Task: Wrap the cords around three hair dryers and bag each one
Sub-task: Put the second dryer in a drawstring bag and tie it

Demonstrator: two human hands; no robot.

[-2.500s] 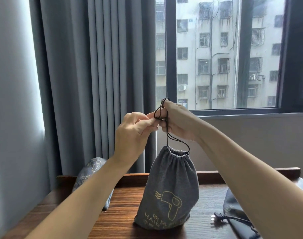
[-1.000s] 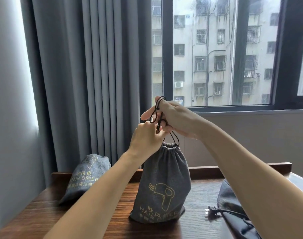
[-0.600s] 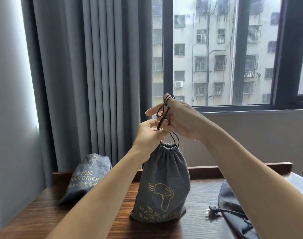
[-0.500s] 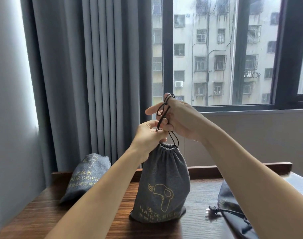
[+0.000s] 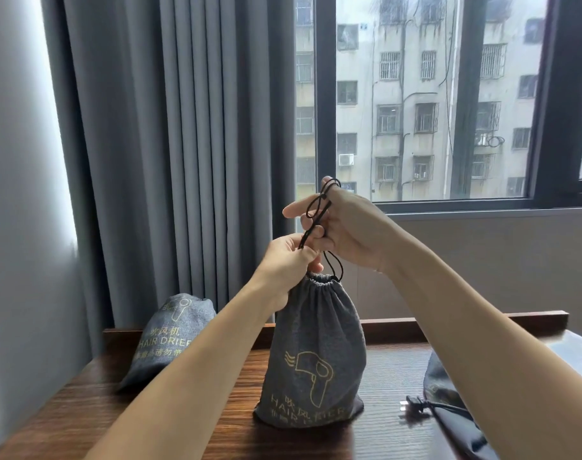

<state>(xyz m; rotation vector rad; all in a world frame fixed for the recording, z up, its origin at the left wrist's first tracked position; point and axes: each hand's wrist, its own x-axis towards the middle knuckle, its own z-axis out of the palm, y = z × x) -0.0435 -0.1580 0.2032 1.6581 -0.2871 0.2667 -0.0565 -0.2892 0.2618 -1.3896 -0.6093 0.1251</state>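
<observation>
I am on the closing step: the middle bag (image 5: 311,356) stands on the surface (image 5: 84,406), gathered at the neck. My right hand (image 5: 346,232) holds the drawstring (image 5: 317,212) looped over its fingers; my left hand (image 5: 289,257) pinches the strand just above the neck. Next, I judge, comes tightening the knot. The dryer inside is hidden, and a third bag (image 5: 448,393) at right is cut off behind my arm, a plug (image 5: 414,402) lying beside it.
</observation>
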